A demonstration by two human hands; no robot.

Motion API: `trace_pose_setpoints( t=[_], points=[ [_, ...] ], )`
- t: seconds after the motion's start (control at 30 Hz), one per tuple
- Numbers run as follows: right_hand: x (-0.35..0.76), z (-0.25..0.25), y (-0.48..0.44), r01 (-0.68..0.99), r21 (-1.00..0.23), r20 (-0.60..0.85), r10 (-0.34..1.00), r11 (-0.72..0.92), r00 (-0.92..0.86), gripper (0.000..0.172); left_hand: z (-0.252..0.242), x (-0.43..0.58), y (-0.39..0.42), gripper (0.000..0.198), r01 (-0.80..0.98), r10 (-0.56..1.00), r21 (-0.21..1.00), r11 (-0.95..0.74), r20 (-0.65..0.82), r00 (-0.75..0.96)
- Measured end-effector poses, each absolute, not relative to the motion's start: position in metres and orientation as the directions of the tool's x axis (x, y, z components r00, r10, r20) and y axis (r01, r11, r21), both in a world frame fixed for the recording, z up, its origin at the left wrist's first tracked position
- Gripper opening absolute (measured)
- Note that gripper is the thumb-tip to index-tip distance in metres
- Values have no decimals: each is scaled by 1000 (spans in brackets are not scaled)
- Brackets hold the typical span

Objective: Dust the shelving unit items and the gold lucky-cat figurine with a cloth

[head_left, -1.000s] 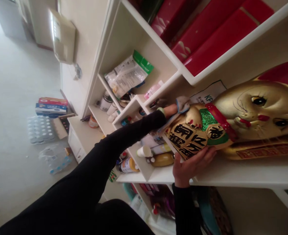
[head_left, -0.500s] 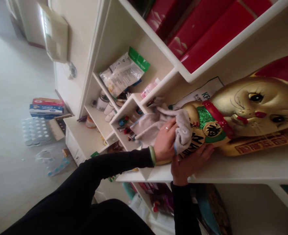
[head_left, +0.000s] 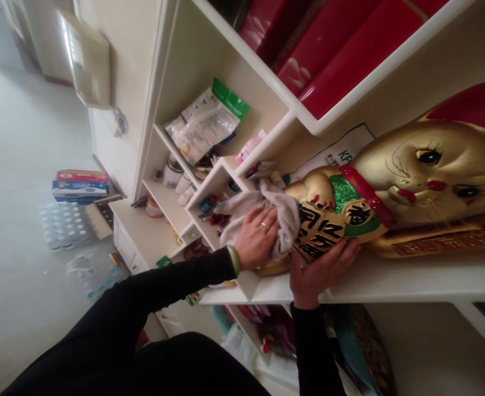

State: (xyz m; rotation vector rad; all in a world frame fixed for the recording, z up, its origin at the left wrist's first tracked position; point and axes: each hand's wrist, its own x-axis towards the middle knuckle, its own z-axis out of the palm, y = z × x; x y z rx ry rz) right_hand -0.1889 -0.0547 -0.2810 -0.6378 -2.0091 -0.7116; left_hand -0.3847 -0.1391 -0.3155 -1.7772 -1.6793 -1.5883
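Note:
A large golden lucky cat figurine [head_left: 395, 159] with a red collar and green bib rests on a white shelf [head_left: 424, 280]. On its front is a gold plaque [head_left: 319, 231] with black characters. My left hand [head_left: 257, 239], wearing a ring, presses a greyish cloth [head_left: 287, 220] onto the figurine's lower body, fingers closed over the fabric. The cloth hides the end of the plaque and much of the base. My right hand [head_left: 323, 269] lies along the near side of the figurine by the plaque, fingers stretched out and thumb apart.
Red boxes [head_left: 350, 60] fill an upper compartment. A green-topped plastic bag [head_left: 209, 121], a pink bottle [head_left: 251, 147] and small containers stand in nearby cubbies. A KFC paper [head_left: 333, 151] is behind the figurine. Bottle packs [head_left: 63, 225] and boxes [head_left: 81, 187] sit on the floor.
My left hand and the cloth have slid left along the figurine, away from its head, uncovering more of the plaque. My right hand stays on the figurine in nearly the same place.

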Motion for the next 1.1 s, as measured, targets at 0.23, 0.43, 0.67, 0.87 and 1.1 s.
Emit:
trace_pose_setpoints(
  t=[0.23, 0.43, 0.67, 0.87, 1.1],
  points=[
    [-186, -281, -54, 645, 243, 857, 151, 724, -493, 113, -300, -422, -133, 46, 822, 618, 495, -282, 749, -239],
    [-187, -281, -54, 648, 239, 859, 154, 724, -489, 113, -283, -437, -123, 35, 792, 678, 552, -260, 689, -257],
    [-190, -280, -55, 648, 264, 862, 127, 715, -491, 113, -291, -431, -132, 44, 797, 627, 518, -311, 742, -237],
    [-191, -281, -55, 658, 243, 869, 141, 713, -474, 113, -289, -424, -127, 36, 817, 638, 519, -253, 724, -263],
    [-198, -279, -61, 681, 198, 866, 199, 705, -458, 107, -334, -377, -127, 55, 731, 465, 472, -493, 853, -237]
  ],
)
